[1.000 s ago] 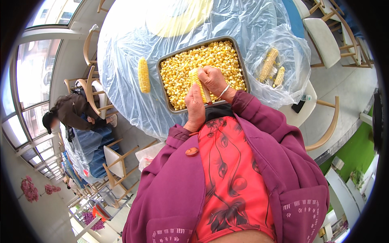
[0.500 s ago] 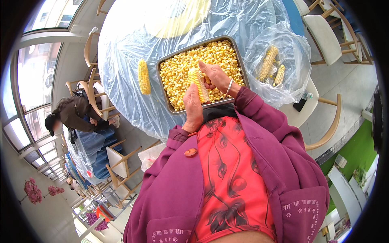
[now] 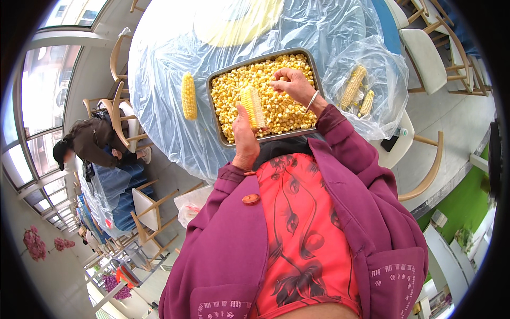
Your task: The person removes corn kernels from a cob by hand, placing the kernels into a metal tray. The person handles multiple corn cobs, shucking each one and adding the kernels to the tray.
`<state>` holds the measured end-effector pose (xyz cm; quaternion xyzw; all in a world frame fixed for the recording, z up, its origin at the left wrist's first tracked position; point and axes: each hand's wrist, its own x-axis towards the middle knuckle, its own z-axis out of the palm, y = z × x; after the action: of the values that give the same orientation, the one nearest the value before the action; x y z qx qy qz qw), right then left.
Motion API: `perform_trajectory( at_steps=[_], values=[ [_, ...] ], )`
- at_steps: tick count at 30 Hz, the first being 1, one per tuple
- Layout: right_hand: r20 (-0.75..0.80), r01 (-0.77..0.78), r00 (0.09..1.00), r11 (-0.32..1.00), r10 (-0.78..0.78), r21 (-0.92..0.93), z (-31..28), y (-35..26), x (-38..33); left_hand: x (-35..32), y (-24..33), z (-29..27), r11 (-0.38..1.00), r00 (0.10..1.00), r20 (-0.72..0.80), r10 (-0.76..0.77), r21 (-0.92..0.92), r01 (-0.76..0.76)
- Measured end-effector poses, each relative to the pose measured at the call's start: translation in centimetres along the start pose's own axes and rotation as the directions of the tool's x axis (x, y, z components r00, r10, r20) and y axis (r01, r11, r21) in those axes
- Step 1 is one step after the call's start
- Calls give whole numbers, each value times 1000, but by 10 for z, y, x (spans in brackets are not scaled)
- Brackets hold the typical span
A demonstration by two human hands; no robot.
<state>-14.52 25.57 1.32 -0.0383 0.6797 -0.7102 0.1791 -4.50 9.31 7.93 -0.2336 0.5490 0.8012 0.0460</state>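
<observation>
My left hand [image 3: 245, 139] is closed round the lower end of a corn cob [image 3: 253, 103], held slanting over a tray. One side of the cob still has yellow kernels, and a pale stripped strip runs down the other. My right hand [image 3: 295, 86] is to the right of the cob, apart from it. Its thumb and fingers are pinched together above the loose kernels; what they hold, if anything, is hidden. Beneath both hands the grey metal tray [image 3: 255, 63] is full of loose yellow corn kernels [image 3: 234, 87].
A full corn cob [image 3: 188, 95] lies left of the tray on the plastic-covered table [image 3: 164, 85]. To the right, a clear plastic bag [image 3: 390, 69] holds a larger cob [image 3: 353, 86] and a smaller cob [image 3: 366, 103]. A person [image 3: 95, 141] sits at far left. Chairs [image 3: 425, 56] stand around.
My right hand has moved off the cob, up and to the right. My left hand has shifted slightly left with the cob, whose pale stripped side now shows more.
</observation>
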Motion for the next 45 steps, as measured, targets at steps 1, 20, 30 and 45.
perform_trajectory(
  at_steps=[1,20,30,45],
  values=[
    [-52,115,991,986,-122,-120,-1,2,2,0,0,-2,1000,1000,-1,1,-5,-2],
    [-179,109,975,987,-129,-119,57,-20,-39,13,-4,-22,998,999,2,43,-44,-42],
    [-124,119,987,987,-105,105,78,-32,-57,9,5,-4,996,996,-7,88,36,-88],
    [60,172,985,882,-163,-439,83,-40,-67,11,-9,-1,990,993,-59,98,-96,-103]
  ],
)
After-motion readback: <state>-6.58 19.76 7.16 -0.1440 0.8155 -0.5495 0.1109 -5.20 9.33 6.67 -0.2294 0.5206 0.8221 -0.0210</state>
